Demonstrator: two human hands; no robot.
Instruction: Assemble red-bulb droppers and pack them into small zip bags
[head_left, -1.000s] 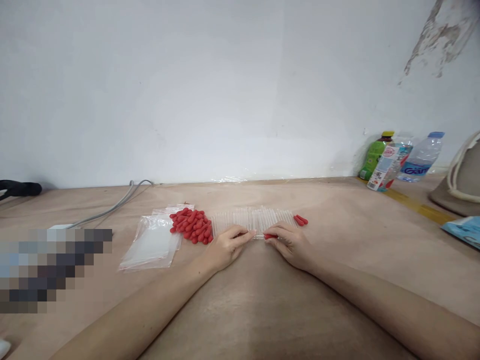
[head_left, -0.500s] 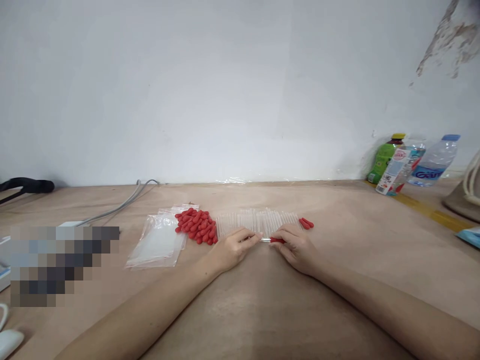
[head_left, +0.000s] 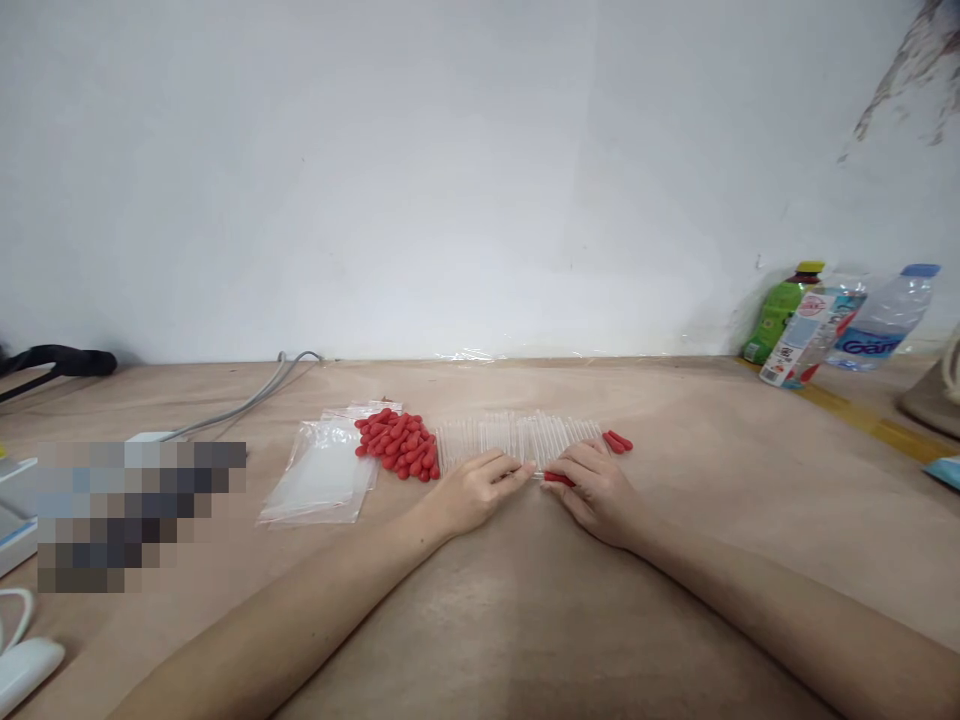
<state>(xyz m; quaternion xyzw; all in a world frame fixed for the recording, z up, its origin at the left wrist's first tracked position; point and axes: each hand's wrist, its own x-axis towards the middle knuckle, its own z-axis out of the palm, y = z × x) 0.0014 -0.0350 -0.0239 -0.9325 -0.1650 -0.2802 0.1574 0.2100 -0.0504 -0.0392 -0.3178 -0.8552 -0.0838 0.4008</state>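
Red, slim and rubbery-looking, a bulb lay under the curled fingers of the right hand, its length running toward the left hand. We saw the right hand nearly closed around it, thumb below and fingers above, in a light pinch. Between the two hands, at the bulb's inner end, showed a short stretch of clear tube. The left hand's thumb and forefinger were drawn together on the tube's other side, and we took them to be gripping it, though the fingers hid too much for us to tell whether its tip sat inside the bulb.

We judged the step in hand to be the fitting of bulb to tube, the two lined up end to end. As we read it, the next move called for holding both on one line and pressing gently from each side, since so thin a tube might snap if pushed askew.

The bulb looked smooth and evenly coloured. Just beyond both hands, a row of clear tubes lay side by side. A pile of red bulbs sat beyond the left hand and to its left, next to some plastic bags; a loose red pair lay past the right hand's knuckles, to its right.
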